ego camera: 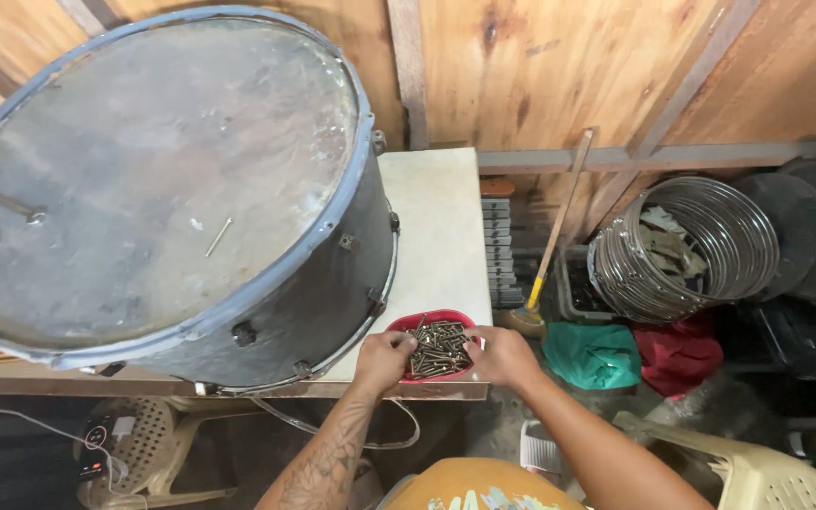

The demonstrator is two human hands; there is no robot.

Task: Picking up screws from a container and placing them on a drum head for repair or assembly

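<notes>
A small red bowl (438, 320) full of several long metal screws (438, 346) sits at the near right corner of a pale table (441, 227). My left hand (382, 360) touches the bowl's left side, fingers curled at the screws. My right hand (501, 356) is at the bowl's right edge, fingertips in the screws. Whether either hand grips a screw is not visible. A large dark drum (162, 179) with a worn grey head and blue rim fills the left of the table. A single rod (218, 236) and a tool (4, 201) lie on the drumhead.
A stack of metal hoops (701, 246) leans at the right beside dark drum shells. A broom handle (559, 217) stands against the wooden wall. Green (593, 354) and red cloths lie on the floor. Plastic chairs are at lower right (767, 477) and under the table (153, 444).
</notes>
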